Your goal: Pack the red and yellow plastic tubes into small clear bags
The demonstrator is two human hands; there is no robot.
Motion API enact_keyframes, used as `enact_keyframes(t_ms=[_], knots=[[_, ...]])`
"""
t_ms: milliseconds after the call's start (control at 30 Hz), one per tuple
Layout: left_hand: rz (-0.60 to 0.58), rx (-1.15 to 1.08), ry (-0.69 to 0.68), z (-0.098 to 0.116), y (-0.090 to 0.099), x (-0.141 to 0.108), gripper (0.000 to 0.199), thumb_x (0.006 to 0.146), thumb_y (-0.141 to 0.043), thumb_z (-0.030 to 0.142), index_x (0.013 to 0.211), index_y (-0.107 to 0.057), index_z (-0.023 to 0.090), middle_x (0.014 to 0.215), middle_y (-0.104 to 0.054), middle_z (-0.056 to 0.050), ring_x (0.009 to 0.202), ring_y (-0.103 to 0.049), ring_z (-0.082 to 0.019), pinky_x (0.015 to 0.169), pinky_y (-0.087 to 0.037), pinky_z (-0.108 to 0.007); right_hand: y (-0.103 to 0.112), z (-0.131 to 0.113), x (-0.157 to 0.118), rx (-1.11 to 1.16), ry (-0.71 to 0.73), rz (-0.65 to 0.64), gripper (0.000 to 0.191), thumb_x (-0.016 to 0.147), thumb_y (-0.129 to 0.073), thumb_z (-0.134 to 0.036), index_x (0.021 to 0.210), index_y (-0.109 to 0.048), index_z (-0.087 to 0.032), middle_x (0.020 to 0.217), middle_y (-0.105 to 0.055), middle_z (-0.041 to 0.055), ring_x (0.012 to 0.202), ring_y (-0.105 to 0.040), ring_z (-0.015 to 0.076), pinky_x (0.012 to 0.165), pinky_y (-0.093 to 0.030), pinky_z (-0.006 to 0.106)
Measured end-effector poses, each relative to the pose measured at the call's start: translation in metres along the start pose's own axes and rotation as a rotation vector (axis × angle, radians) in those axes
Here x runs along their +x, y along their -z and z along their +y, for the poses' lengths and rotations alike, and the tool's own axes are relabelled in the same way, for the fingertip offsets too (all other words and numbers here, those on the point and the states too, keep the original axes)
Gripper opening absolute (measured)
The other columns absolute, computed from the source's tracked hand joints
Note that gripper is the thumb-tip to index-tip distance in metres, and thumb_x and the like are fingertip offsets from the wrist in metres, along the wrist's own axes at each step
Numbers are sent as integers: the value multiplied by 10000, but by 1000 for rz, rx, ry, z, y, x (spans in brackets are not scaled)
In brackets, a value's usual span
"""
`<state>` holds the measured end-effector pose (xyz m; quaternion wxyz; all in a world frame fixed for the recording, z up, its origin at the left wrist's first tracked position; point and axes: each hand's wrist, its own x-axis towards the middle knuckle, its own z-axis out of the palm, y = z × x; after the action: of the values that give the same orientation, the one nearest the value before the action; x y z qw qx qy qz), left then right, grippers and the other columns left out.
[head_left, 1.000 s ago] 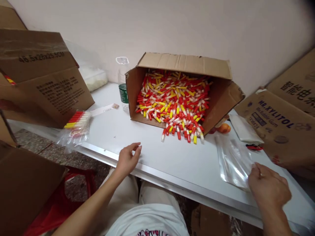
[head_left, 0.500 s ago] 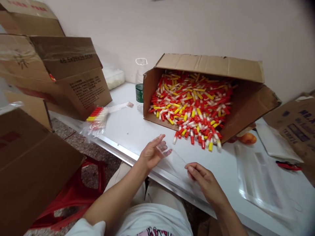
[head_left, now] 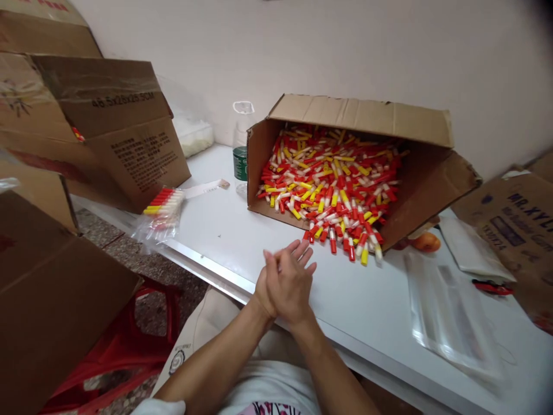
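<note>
Hands: The right hand [head_left: 292, 286] lies over the left hand [head_left: 261, 288] above the near edge of the tabletop [head_left: 345, 300], fingers extended rather than curled. The overlap suggests a press or rub; whether anything thin sits between the palms cannot be told.
Box: Beyond the hands and slightly to their right, the box [head_left: 363, 118] rests on its side, mouth turned toward them, apparently so that its load slopes out within easy reach.
Bags: To the right of the hands, clear bags [head_left: 453, 323] lie flat, seemingly set beside the pile for easy picking.
Packet: Well to the left of the hands, a clear packet [head_left: 166, 210] lies at the tabletop's edge, likely kept apart from the loose stock to avoid mixing.
Tubes: Just beyond the hands, loose tubes [head_left: 334, 178] fill the box and fan over its lower lip onto the tabletop. Short and slim, they pair red or yellow ends with white or clear ones, pointing every which way in a dense, glossy heap.
</note>
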<state>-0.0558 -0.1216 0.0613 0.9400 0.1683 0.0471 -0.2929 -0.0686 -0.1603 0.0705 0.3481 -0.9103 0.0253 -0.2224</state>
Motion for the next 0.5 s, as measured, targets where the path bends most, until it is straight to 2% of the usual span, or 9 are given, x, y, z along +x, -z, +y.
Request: enact_keyframes(t_ms=[67, 133, 200, 267, 333, 400, 500], knots=[[-64, -15, 18, 2, -5, -7, 396, 929, -385, 371, 1219, -565, 170, 1354, -501, -86, 1298, -403, -206, 1078, -331, -335, 4, 5, 28, -35, -46, 115, 332, 899, -396, -356, 1141, -543, -183, 984, -639, 142, 945, -566, 301, 824, -418, 480], [-96, -22, 11, 8, -8, -9, 412, 940, -359, 391, 1208, -581, 171, 1357, -501, -70, 1307, -391, -195, 1089, -316, -309, 7, 6, 38, -12, 6, 165, 406, 889, -391, -309, 1264, -481, -182, 1184, -578, 143, 1136, -489, 297, 968, -348, 497], [-45, -22, -30, 18, -8, -7, 425, 946, -333, 409, 1227, -570, 196, 1378, -482, -47, 1317, -376, -176, 1094, -309, -295, 3, 0, 30, 95, 49, 90, 441, 909, -333, -303, 1314, -457, -181, 1342, -478, 126, 1283, -375, 273, 1062, -273, 483], [59, -16, -120, 28, -6, -3, 413, 954, -317, 406, 1287, -512, 259, 1417, -436, -8, 1337, -341, -141, 1101, -300, -297, -6, -8, 10, 206, 59, -46, 482, 934, -267, -334, 1366, -406, -172, 1434, -381, 107, 1349, -295, 252, 1095, -248, 480], [128, 3, -200, 33, -3, -3, 404, 962, -297, 383, 1330, -450, 317, 1445, -394, 26, 1353, -305, -116, 1103, -298, -314, -15, -14, -2, 258, 97, -113, 531, 939, -257, -368, 1426, -308, -162, 1497, -267, 93, 1390, -204, 243, 1121, -197, 502], [88, 40, -187, 30, -1, -6, 413, 960, -290, 367, 1338, -446, 312, 1453, -382, 22, 1364, -284, -124, 1103, -296, -322, -19, -12, 4, 283, 64, -97, 556, 937, -253, -412, 1437, -288, -171, 1516, -213, 86, 1405, -149, 244, 1130, -154, 525], [-34, 128, -110, 20, -2, -16, 446, 940, -312, 391, 1323, -488, 244, 1423, -428, -27, 1355, -312, -165, 1110, -288, -321, -19, 0, 28, 282, -75, -91, 572, 922, -279, -483, 1403, -368, -187, 1520, -194, 84, 1411, -100, 274, 1123, -112, 569]])
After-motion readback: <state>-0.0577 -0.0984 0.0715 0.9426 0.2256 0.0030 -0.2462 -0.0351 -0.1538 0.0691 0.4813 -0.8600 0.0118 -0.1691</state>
